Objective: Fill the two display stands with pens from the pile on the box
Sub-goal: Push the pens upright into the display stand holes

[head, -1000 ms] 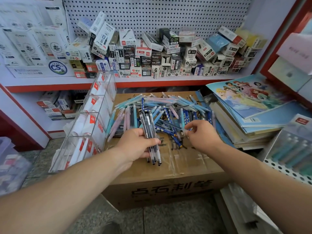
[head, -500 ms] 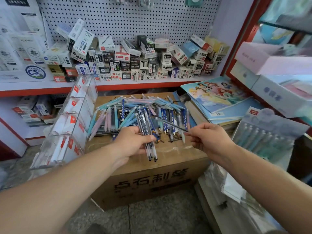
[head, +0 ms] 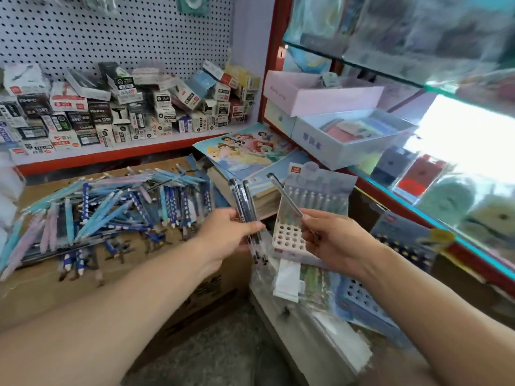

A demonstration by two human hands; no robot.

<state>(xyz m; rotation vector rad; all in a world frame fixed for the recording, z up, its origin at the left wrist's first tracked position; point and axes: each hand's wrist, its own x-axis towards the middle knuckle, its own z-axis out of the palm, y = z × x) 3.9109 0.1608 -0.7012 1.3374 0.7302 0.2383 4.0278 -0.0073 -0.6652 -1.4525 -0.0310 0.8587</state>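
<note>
The left hand (head: 231,236) grips a bunch of dark pens (head: 246,200); the right hand (head: 335,242) pinches a single pen (head: 284,194), maybe just above the stand (head: 288,238).

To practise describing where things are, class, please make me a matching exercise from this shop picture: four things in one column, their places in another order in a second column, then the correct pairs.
Column A
1. bundle of dark pens
2. single pen
3. pile of pens
4. white display stand

Column B
a. lying on the cardboard box
b. gripped in the left hand
c. standing between the two hands in the picture
d. pinched by the right hand

Pairs: 1-b, 2-d, 3-a, 4-c
</note>
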